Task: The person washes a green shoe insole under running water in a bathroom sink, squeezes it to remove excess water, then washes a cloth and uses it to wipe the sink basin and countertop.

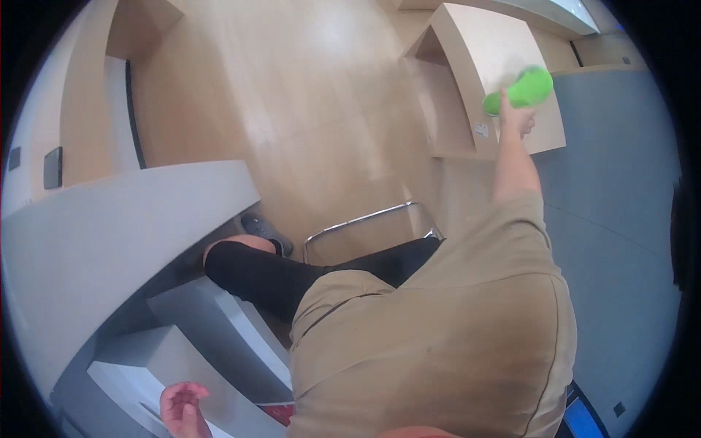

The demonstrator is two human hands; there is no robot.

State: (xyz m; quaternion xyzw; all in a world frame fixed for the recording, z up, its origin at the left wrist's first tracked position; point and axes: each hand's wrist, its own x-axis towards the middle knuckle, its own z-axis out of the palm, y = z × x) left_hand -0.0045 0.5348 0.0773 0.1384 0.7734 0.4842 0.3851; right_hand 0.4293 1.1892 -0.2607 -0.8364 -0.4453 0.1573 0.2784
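Observation:
My right hand [516, 117] reaches far out at the upper right, its fingers wrapped around a bright green bottle-shaped object [530, 88]. The object is blurred, with one wide rounded end and a smaller one; its exact kind is unclear. It is over the pale top of a wooden box cabinet [495, 38] with an open front, and I cannot tell whether the two touch. At the lower left, my left hand [185, 408] is half curled, palm showing, with nothing in it. Beneath that hand lies a white drawer cabinet [191, 361].
A grey desktop [120, 219] curves along the left, and a blue-grey surface [608, 164] spans the right. A chrome tube frame [358, 220] stands by my legs on the wooden floor [306, 109]. Something red [280, 413] shows beside the drawer cabinet.

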